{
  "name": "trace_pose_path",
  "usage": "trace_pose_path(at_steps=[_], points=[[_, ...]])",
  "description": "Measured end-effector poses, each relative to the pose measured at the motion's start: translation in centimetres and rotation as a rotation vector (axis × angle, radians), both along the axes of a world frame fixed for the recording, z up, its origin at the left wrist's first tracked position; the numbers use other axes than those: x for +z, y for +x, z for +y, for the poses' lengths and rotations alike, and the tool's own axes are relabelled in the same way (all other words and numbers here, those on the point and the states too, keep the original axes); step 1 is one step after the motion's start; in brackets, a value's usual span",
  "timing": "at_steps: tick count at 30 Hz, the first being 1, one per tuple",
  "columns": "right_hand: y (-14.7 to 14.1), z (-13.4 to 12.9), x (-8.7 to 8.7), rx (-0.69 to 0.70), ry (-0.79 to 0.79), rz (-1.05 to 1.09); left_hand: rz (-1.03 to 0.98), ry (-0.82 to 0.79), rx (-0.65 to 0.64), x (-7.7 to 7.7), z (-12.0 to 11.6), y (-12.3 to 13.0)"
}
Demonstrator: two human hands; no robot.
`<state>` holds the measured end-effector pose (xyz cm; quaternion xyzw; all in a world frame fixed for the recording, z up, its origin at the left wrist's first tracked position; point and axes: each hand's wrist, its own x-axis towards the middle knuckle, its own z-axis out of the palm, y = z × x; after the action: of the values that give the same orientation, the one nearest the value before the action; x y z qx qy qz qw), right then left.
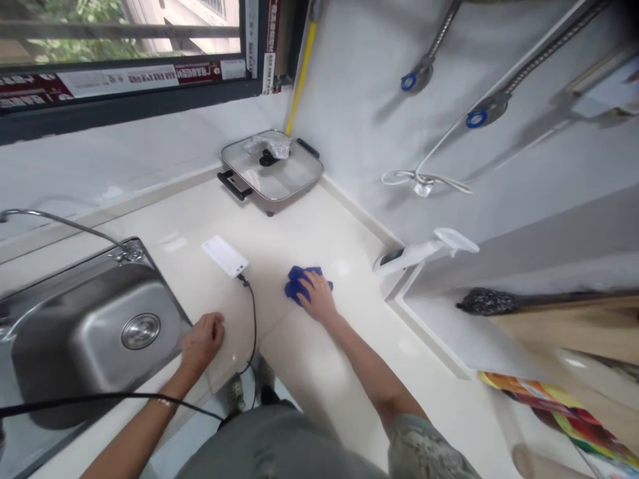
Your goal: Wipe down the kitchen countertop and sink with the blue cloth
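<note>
A blue cloth (296,290) lies bunched on the cream countertop (279,239). On top of it rests my right hand (317,297), fingers bent and pressed into the fabric. My left hand (202,338) is near the counter's front edge, just right of the sink, its fingers curled in; nothing shows in them. Between and beyond my hands lies a white power bank or phone-like device (224,255) with a black cable (254,313) plugged in, which runs over the counter edge.
A steel sink (94,319) with a faucet (127,251) is at the left. An electric pan (279,173) with a glass lid stands in the back corner. A white spray bottle (414,256) lies at the right ledge. Hoses with blue fittings (409,82) hang on the wall.
</note>
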<state>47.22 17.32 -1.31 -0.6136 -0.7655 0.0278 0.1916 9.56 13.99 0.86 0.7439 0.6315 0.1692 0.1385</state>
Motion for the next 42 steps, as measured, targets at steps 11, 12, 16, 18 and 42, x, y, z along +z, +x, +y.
trace_pose_path(at_steps=[11,12,16,18,42], points=[[15.0,12.4,0.0,-0.478,-0.032,-0.055,-0.033,-0.02,0.016,1.1,0.9,0.2],[16.1,13.1,0.2,-0.526,-0.039,-0.052,-0.04,-0.023,0.02,1.3,1.0,0.3],[17.9,16.4,0.4,-0.748,-0.046,0.005,-0.065,-0.045,0.029,2.1,1.2,0.8],[17.2,18.4,0.4,-0.873,-0.023,0.046,-0.054,-0.051,0.042,2.3,1.2,1.0],[-3.1,26.4,1.8,-0.212,-0.111,0.021,0.062,-0.044,0.018,0.9,0.1,0.0]])
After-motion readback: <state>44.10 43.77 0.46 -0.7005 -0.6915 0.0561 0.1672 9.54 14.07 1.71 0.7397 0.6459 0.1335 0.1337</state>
